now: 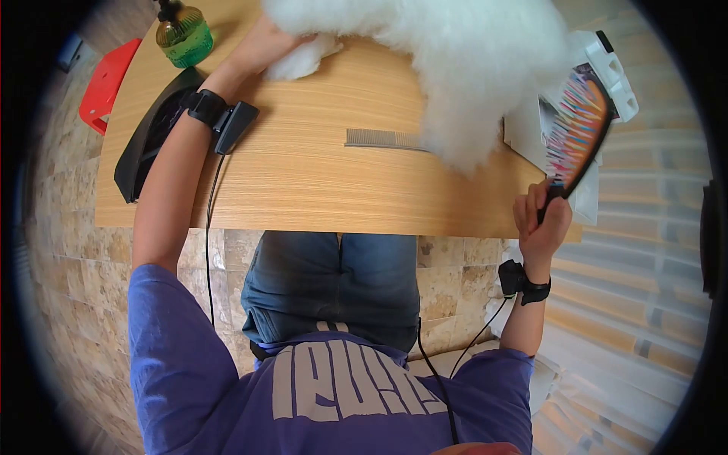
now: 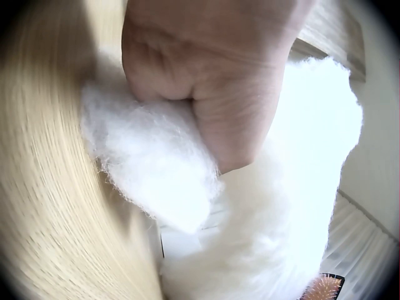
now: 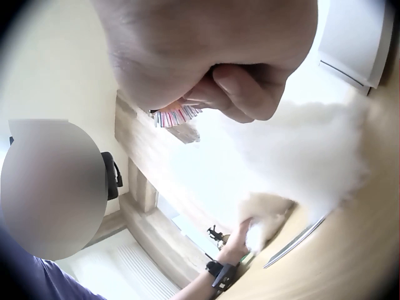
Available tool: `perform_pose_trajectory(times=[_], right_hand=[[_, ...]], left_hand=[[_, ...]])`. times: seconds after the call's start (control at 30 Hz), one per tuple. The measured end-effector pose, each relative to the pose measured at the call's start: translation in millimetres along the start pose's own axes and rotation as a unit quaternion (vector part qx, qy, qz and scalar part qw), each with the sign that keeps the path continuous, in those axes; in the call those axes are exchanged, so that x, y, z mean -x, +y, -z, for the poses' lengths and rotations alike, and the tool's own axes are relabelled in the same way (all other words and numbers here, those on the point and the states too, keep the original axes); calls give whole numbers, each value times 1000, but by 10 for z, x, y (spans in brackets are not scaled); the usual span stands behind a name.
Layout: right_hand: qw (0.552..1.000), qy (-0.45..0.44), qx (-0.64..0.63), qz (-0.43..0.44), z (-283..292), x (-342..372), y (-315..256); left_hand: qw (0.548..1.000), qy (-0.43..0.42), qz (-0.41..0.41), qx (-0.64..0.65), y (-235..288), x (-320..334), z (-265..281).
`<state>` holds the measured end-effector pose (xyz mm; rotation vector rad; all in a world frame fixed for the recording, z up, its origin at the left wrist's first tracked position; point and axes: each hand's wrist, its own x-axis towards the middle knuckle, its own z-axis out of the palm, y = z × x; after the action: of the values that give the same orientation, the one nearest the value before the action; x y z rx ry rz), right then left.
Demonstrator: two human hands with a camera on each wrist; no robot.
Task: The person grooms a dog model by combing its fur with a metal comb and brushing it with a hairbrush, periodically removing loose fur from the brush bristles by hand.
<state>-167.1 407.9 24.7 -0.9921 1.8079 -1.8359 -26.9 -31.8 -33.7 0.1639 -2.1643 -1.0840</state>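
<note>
Pale wood tabletop [image 1: 303, 182] spread out beneath both hands, with mottled floor tiles [image 1: 68, 258] below its edge and sheer curtains [image 1: 644, 265] beyond the right hand. A person in a purple shirt [image 1: 189, 349] and jeans [image 1: 326, 284] sat at it, a black device strapped to each wrist.

The left hand [image 1: 267, 47] was curled round white fur [image 1: 478, 61], a tuft of which poked out from under the grip; its fingertips were hidden. From that hand the fur stretched across to the right in one large fluffy mass, ending near the other hand.

The right hand [image 1: 543, 220] had its fingers wrapped round the handle of a brush [image 1: 580, 129]. The brush rose beyond that hand, its colourful bristles turned toward the fur; whether they touched it could not be told.

Between the hands lay a metal comb [image 1: 383, 139], one end behind the fur. Left of the left hand stood a green bottle [image 1: 184, 38]; beside that forearm lay a black case [image 1: 152, 140], with a red stool [image 1: 110, 87] farther out.
</note>
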Motion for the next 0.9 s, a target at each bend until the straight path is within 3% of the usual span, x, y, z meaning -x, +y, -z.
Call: perform_pose_trajectory(times=[0.27,0.43,0.53,0.83,0.87,0.9], right_hand=[[991,-68,-110,-16,-3,107,-217],[970,-132,-181,-91,-95,120,-134],[965,-140,-186,-120,-143,164,-114],[920,-168,-283,-211,-193,232,-115],[921,-170,-282,-211,-209,205,-141],[972,-114,-153,-140,-232,159,-184]], left_hand=[[1000,-15,-22,14,35,-19,-9],[1000,-24,-9,7,162,-36,14],[1000,13,23,10,171,9,-14],[997,1,30,71,247,-19,-8],[997,2,30,71,234,-18,-8],[998,12,15,56,200,-12,-17]])
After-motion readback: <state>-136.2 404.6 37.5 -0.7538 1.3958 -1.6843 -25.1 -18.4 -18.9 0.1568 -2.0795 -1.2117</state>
